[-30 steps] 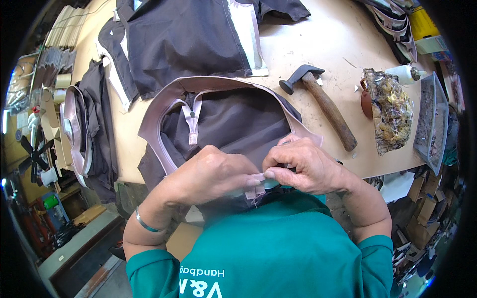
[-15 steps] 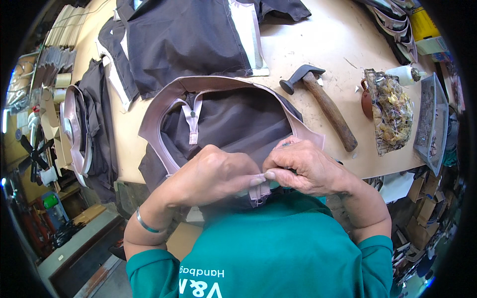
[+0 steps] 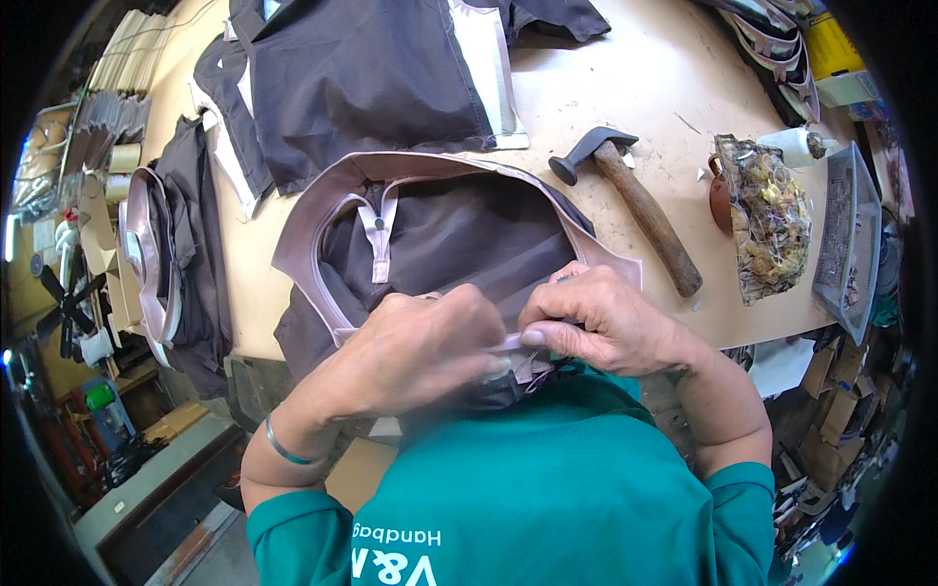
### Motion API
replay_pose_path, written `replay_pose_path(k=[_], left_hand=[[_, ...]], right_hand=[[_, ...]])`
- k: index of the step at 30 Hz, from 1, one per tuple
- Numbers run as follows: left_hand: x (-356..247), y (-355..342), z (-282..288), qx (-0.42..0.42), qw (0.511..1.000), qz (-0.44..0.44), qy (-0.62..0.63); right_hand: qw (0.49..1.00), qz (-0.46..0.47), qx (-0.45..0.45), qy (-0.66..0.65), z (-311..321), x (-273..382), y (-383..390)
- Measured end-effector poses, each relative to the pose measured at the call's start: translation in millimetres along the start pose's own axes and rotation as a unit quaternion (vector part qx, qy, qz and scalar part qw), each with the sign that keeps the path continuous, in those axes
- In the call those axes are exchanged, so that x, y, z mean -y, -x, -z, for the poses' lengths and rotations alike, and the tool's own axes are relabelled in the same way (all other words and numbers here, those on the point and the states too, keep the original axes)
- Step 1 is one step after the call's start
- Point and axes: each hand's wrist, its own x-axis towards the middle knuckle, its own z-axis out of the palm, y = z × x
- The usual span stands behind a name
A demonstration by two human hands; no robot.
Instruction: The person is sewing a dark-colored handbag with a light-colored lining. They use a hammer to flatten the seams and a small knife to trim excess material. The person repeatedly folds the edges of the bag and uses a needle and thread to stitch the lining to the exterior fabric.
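Observation:
A handbag piece with a pale pink edge band point(image 3: 302, 234) and a dark lining point(image 3: 459, 230) lies open in front of me, its near side hanging over the table edge against my green shirt. Inside it, a small pink strap tab point(image 3: 380, 262) with a snap stud rests on the lining. My right hand point(image 3: 606, 317) pinches the near pink edge between thumb and bent fingers. Beside it, my left hand point(image 3: 425, 342), slightly blurred, is closed on the same edge, thumb near a small pink tab point(image 3: 531, 367) with loose threads. The fingertips of my left hand are partly hidden.
A hammer point(image 3: 645, 215) lies right of the bag. Beyond it are a scrap-covered pad point(image 3: 769, 220), a white bottle point(image 3: 793, 146) and a grey mesh basket point(image 3: 848, 244). Dark fabric pieces point(image 3: 366, 93) spread across the back; another pink-edged piece point(image 3: 147, 254) sits at left.
My left hand has shifted slightly right and turned, its knuckles now nearer my right hand. The small tab has tilted and moved a little right. My right hand keeps its pinch.

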Motion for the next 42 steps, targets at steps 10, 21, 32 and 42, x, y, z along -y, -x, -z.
replay_pose_path(k=[10,21,32,42], left_hand=[[7,-2,-3,-0.008,0.985,0.102,0.136],[8,-10,-4,-0.007,0.997,-0.07,-0.036],[47,1,42,-0.242,0.916,0.001,-0.321],[11,99,154,-0.442,0.88,0.082,-0.154]], right_hand=[[0.995,0.057,-0.024,0.079,0,4,2],[0.991,0.072,-0.043,0.109,-2,7,2],[0.97,0.138,-0.017,0.199,-21,22,16],[0.851,0.264,-0.038,0.453,-22,26,-9]])
